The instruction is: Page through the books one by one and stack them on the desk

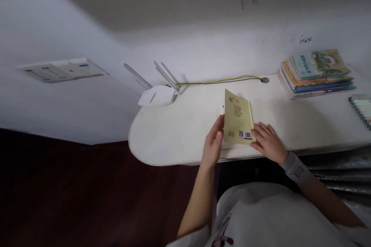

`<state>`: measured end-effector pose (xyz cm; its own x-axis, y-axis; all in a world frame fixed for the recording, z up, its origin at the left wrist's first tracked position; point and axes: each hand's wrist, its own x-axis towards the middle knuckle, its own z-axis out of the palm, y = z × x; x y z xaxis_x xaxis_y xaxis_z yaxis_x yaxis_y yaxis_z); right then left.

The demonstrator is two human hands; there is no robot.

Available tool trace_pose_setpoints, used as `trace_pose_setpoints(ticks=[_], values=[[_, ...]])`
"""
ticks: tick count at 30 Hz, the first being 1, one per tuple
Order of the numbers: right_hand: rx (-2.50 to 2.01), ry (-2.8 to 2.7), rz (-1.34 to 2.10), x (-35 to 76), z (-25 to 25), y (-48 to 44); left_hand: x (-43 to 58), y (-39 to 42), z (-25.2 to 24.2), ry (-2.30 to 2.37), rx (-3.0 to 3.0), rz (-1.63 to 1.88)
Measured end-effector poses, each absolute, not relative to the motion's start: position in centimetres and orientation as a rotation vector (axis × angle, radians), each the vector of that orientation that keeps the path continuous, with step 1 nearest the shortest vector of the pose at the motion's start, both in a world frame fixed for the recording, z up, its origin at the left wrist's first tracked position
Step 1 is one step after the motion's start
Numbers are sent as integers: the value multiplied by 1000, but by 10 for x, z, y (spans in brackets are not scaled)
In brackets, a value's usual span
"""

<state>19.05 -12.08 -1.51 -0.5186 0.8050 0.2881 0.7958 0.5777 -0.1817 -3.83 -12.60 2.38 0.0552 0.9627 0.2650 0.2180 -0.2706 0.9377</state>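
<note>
A thin pale-yellow book is in front of me at the table's front edge, its back cover with a QR code and barcode facing up. The cover looks tilted, and white pages show past its left side. At that left side is my left hand, closed on the book, with some fingertips hidden behind it. My right hand rests flat against the lower right edge. Its fingers are stretched and apart, the tips touching the cover. A grey band circles my right wrist.
A stack of books stands at the back right of the white table. Beyond it, at the right edge, lies a blurred-out device. A white router with antennas stands back left. Yellow and black cables run to a hole.
</note>
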Motion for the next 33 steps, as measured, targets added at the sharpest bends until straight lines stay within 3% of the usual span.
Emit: trace_pose_setpoints(ticks=[6, 13, 22, 33], values=[[-1335, -2441, 20, 197, -10, -120, 18, -124, 15, 1260, 2095, 1351], [-1784, -2191, -152, 245, -16, -111, 58, -106, -6, 1243, 2759, 1171], [-1759, -2245, -46, 262, -23, -107, 106, -109, 10, 1438, 2912, 377], [-1689, -2146, 106, 268, -24, -103, 111, -104, -4, 1410, 2850, 281]])
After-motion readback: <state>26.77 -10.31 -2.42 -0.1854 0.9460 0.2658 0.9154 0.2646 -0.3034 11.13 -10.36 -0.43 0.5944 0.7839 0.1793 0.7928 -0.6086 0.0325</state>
